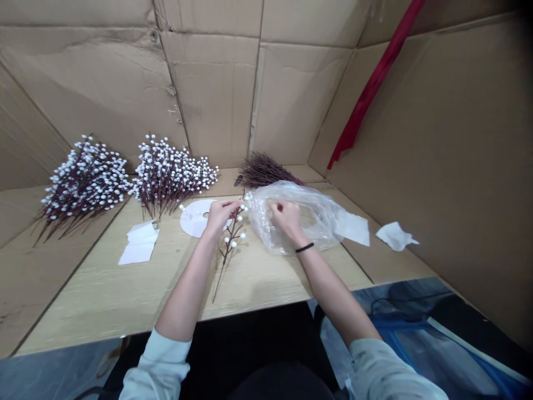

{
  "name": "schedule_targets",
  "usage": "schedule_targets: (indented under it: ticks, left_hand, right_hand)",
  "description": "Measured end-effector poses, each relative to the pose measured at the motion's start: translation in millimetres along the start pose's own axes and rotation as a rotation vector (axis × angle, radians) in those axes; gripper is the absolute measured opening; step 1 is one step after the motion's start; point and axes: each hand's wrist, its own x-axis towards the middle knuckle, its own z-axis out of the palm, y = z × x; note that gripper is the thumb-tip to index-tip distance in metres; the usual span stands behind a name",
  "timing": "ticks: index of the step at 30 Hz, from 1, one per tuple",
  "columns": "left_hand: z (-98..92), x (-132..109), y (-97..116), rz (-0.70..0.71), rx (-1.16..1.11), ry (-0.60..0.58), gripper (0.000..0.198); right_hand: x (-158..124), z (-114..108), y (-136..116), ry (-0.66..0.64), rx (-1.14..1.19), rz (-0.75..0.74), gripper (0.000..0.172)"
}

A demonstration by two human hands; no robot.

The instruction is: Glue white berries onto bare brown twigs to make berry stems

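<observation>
My left hand [220,218] grips the top of a single white-berried spray with a dark stem [229,250], whose thin end points down toward the table's near edge. My right hand [285,218] is pinched on a crumpled transparent plastic bag [316,219] lying on the table. A white round card disc [195,218] lies just beneath and behind my left hand, partly hidden by it. A black band circles my right wrist.
Two large bunches of white-berried sprays [87,186] lie at back left, with a bundle of dark twigs [266,172] and dark-handled scissors [238,180] behind. White paper sheets [139,244] and crumpled tissue [395,236] lie nearby. Cardboard walls surround the wooden table [266,283].
</observation>
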Motion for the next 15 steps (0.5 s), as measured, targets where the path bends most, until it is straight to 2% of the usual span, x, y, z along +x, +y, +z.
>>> schedule_targets:
  ticks: [2,7,10,15]
  left_hand:
    - [-2.3,1,1,-0.013,-0.042,-0.001,0.027]
    - [-4.5,0,3,-0.039,-0.103,-0.030,0.028]
    - [-2.1,-1,3,-0.040,-0.107,-0.034,0.028]
    - [2.3,0,-3,-0.056,-0.093,-0.063,0.027]
  right_hand:
    - [5,9,7,-0.050,-0.097,0.042,0.031]
    - [8,21,16,-0.220,-0.144,-0.199,0.034]
    - [8,23,14,-0.298,-0.157,-0.241,0.032]
    - [8,22,8,-0.321,-0.202,-0.245,0.028]
